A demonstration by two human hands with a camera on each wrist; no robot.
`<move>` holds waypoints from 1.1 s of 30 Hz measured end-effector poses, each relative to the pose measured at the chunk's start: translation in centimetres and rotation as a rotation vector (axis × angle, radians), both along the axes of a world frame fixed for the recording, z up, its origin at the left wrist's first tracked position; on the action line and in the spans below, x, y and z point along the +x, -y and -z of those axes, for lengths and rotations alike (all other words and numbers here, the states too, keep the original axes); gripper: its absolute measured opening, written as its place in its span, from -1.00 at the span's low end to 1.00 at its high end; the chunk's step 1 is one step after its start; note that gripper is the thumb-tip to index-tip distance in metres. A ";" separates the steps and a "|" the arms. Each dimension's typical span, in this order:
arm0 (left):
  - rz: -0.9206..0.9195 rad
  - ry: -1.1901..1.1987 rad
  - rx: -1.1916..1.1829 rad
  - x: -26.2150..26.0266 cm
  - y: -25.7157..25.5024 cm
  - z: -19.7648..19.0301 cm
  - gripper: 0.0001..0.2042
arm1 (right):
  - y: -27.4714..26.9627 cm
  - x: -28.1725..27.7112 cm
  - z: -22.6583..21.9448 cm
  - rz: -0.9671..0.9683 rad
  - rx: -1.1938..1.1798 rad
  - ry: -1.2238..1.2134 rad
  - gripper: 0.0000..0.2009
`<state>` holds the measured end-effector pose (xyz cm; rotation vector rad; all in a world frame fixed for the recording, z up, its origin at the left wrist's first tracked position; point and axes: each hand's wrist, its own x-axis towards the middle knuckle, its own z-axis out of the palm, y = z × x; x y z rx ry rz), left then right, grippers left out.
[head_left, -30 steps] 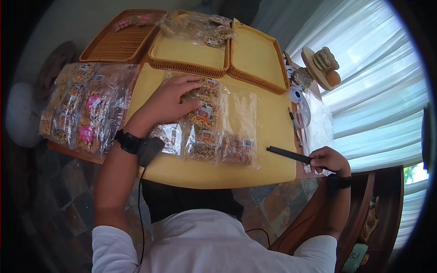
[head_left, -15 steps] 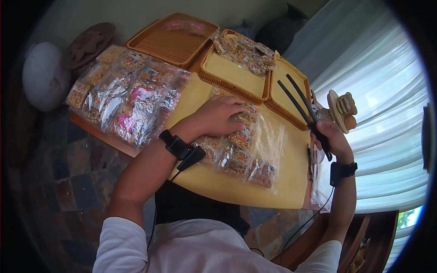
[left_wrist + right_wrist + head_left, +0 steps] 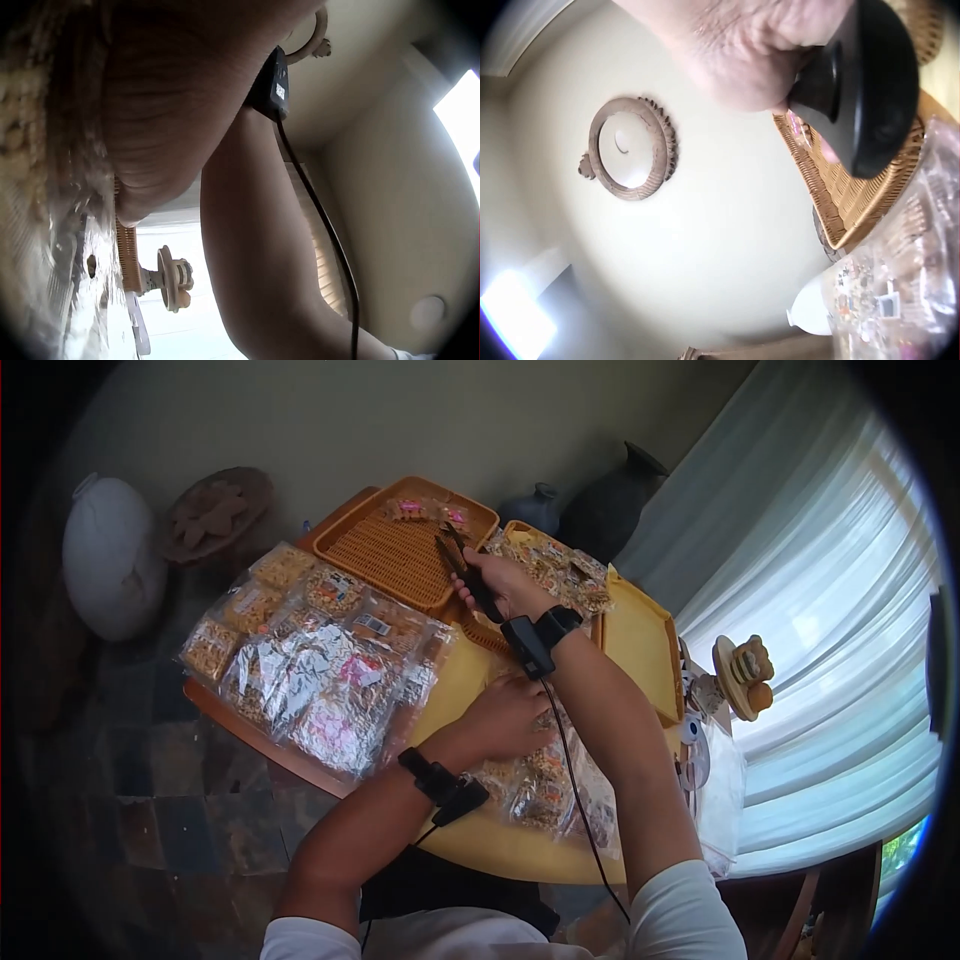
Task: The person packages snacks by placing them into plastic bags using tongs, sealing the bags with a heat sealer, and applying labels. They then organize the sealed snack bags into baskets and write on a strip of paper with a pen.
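My right hand (image 3: 512,582) grips a pair of black tongs (image 3: 472,578), its tips over the left wicker basket (image 3: 365,555). Small pink-labelled packets (image 3: 408,508) lie at that basket's far end. In the right wrist view the thick black handle of the tongs fills the upper right, below the palm. My left hand (image 3: 508,722) rests on a clear bag of nut snack packets (image 3: 545,785) on the yellow-covered table, partly hidden under the right forearm. Crinkled plastic shows close beside that hand in the left wrist view.
Filled clear bags of snacks (image 3: 310,660) cover the table's left side. More packets (image 3: 575,572) sit in the middle basket, and the yellow-lined right basket (image 3: 640,645) stands beside it. A wooden stand with fake pastries (image 3: 740,675) and a curtain (image 3: 820,760) are at the right.
My right hand has carried the tongs from the table's right side, up and across to the left basket; their arms now look closer together. My left hand stays on the bagged packets. The head view has shifted.
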<state>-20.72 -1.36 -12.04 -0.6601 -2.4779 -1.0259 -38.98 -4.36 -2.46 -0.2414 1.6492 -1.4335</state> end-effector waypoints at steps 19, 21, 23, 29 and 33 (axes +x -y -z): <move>-0.044 0.065 -0.038 0.3 -0.5 -0.1 -0.28 | 8.5 -5.1 4.0 0.368 -0.137 0.096 -0.68; -0.058 0.063 -0.085 0.2 -0.6 0.0 -0.28 | 8.9 -5.4 4.0 0.346 -0.127 0.091 -0.68; -0.052 0.050 -0.062 0.0 -0.7 0.3 -0.32 | 9.2 -5.5 4.0 0.327 -0.115 0.085 -0.67; -0.028 0.006 0.062 0.5 -0.3 -0.8 -0.35 | 10.0 -5.9 4.5 0.329 -0.151 0.195 -0.65; 0.009 0.096 0.060 0.9 0.0 -1.8 -0.38 | 10.4 -5.4 5.0 0.369 -0.199 0.186 -0.68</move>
